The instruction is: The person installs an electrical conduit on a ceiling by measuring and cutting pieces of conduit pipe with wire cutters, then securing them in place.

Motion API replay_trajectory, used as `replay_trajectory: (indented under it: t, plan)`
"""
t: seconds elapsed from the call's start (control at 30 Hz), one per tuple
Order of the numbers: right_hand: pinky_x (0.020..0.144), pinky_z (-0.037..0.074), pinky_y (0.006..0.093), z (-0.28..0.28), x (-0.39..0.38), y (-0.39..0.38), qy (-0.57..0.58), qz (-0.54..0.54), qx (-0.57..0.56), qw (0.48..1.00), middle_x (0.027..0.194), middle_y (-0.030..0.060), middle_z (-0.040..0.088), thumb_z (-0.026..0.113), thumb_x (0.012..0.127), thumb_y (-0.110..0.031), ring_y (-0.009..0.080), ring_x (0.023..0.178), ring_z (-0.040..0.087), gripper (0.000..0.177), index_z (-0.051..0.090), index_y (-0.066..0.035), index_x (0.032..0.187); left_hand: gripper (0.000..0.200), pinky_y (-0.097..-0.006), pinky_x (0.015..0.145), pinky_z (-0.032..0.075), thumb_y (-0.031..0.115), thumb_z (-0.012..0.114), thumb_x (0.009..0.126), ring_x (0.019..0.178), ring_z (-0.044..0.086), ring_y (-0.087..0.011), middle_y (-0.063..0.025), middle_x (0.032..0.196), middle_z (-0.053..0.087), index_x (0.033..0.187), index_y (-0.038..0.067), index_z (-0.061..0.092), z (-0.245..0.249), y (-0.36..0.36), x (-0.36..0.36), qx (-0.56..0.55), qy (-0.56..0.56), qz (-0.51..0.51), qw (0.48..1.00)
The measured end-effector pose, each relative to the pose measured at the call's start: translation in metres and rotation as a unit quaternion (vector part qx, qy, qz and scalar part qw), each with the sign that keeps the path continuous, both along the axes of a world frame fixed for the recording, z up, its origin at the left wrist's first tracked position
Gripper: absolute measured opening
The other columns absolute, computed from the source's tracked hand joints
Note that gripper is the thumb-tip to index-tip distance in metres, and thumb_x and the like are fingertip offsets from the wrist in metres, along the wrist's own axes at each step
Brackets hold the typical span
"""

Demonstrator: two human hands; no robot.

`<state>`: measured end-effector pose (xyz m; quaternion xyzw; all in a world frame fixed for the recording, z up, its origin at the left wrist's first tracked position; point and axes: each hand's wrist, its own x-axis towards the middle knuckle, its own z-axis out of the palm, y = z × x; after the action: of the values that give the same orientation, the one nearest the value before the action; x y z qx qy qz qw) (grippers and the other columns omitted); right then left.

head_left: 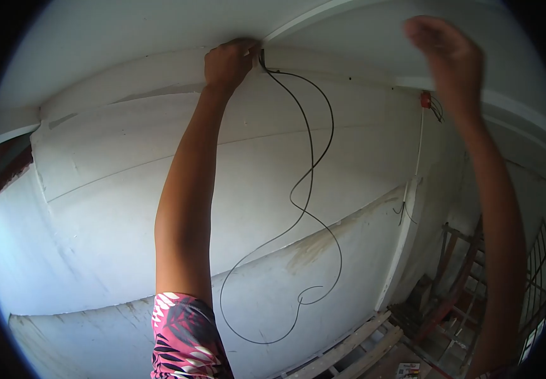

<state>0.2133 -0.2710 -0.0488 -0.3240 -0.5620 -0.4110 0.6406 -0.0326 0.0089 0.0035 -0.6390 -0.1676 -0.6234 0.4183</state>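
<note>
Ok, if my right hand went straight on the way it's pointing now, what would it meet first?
Most likely the white ceiling. Your right hand points up toward it, and nothing shows between them. The hand is blurred, so how close it already is can't be judged.
</note>
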Motion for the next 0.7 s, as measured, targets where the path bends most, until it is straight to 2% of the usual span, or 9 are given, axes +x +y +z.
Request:
replay_trajectory:
  t: [0.03,0.1,0.17,0.2,0.33,0.4,0.53,0.6,0.7]
  plan:
    - [0.086,0.053,0.0279,-0.004,-0.011,0.017,-0.03,-0.024,-0.029,0.999,0.1,0.0068,0.074,0.073,0.09,-0.032,0.0155,0.094,0.069,0.032,0.073,-0.005,0.107,0.015,-0.0379,0.068,0.055,0.028,0.069,0.086,0.075,0.07,-0.0276,-0.0031,0.09,0.074,0.096,0.02,0.076,0.0,0.003,0.001,0.022,0.0,-0.016,1.0]
    - [0.077,0.055,0.0331,-0.001,-0.014,0.069,-0.086,-0.026,-0.011,0.996,0.09,0.0091,0.074,0.073,0.089,-0.027,0.018,0.086,0.071,0.025,0.074,-0.004,0.1,0.015,-0.0375,0.066,0.054,0.029,0.069,0.086,0.072,0.069,-0.0277,-0.0031,0.085,0.074,0.095,0.02,0.077,-0.001,0.006,0.004,0.046,0.001,-0.03,0.998]
    - [0.076,0.055,0.0344,0.003,-0.021,0.111,-0.078,-0.027,-0.042,0.996,0.091,0.0102,0.074,0.072,0.09,-0.026,0.0199,0.085,0.071,0.025,0.074,-0.004,0.101,0.015,-0.0379,0.064,0.054,0.031,0.07,0.085,0.068,0.069,-0.0285,-0.0049,0.079,0.073,0.093,0.019,0.077,0.0,0.002,0.007,0.014,-0.017,-0.036,0.999]
    - [0.076,0.055,0.0357,0.007,-0.024,0.129,-0.071,-0.028,-0.075,0.994,0.091,0.0112,0.074,0.071,0.09,-0.025,0.0218,0.083,0.071,0.024,0.074,-0.003,0.101,0.015,-0.0379,0.064,0.054,0.031,0.07,0.085,0.068,0.069,-0.0285,-0.0049,0.079,0.073,0.093,0.019,0.077,0.001,0.003,0.008,0.016,-0.019,-0.034,0.999]
    - [0.075,0.055,0.0368,0.027,-0.038,0.18,-0.071,-0.015,-0.091,0.993,0.091,0.0128,0.074,0.071,0.089,-0.024,0.0239,0.082,0.071,0.024,0.074,-0.003,0.101,0.017,-0.0385,0.062,0.054,0.034,0.072,0.084,0.064,0.068,-0.0289,-0.0064,0.075,0.072,0.091,0.018,0.077,0.002,0.011,0.01,0.047,-0.036,-0.016,0.998]
    - [0.082,0.054,0.0329,0.034,-0.047,0.201,-0.058,-0.027,-0.129,0.99,0.097,0.0127,0.074,0.069,0.091,-0.025,0.0225,0.091,0.071,0.027,0.073,-0.002,0.103,0.018,-0.0388,0.061,0.054,0.034,0.073,0.084,0.063,0.068,-0.029,-0.0066,0.074,0.072,0.091,0.018,0.077,0.003,0.014,0.01,0.065,-0.031,-0.015,0.997]
    - [0.076,0.054,0.033,0.046,-0.064,0.238,-0.069,-0.043,-0.09,0.993,0.09,0.0134,0.074,0.069,0.091,-0.026,0.0226,0.082,0.071,0.026,0.075,-0.003,0.1,0.018,-0.0398,0.059,0.053,0.035,0.073,0.082,0.062,0.068,-0.0293,-0.0068,0.07,0.071,0.088,0.019,0.077,0.003,0.013,0.011,0.045,-0.049,-0.014,0.998]
    - [0.07,0.053,0.0336,0.052,-0.067,0.251,-0.079,0.016,-0.04,0.996,0.081,0.0135,0.073,0.07,0.09,-0.028,0.0227,0.071,0.07,0.026,0.076,-0.004,0.098,0.017,-0.04,0.059,0.053,0.035,0.074,0.082,0.062,0.068,-0.0294,-0.0069,0.069,0.07,0.088,0.02,0.077,0.002,0.011,0.014,0.026,-0.064,-0.007,0.998]
    - [0.066,0.052,0.0342,0.052,-0.066,0.262,-0.081,0.023,0.008,0.996,0.077,0.0136,0.072,0.07,0.09,-0.029,0.0226,0.065,0.069,0.026,0.077,-0.005,0.097,0.017,-0.0399,0.059,0.053,0.036,0.074,0.08,0.062,0.068,-0.0294,-0.0073,0.067,0.069,0.087,0.02,0.077,0.002,0.011,0.017,0.003,-0.094,0.008,0.996]
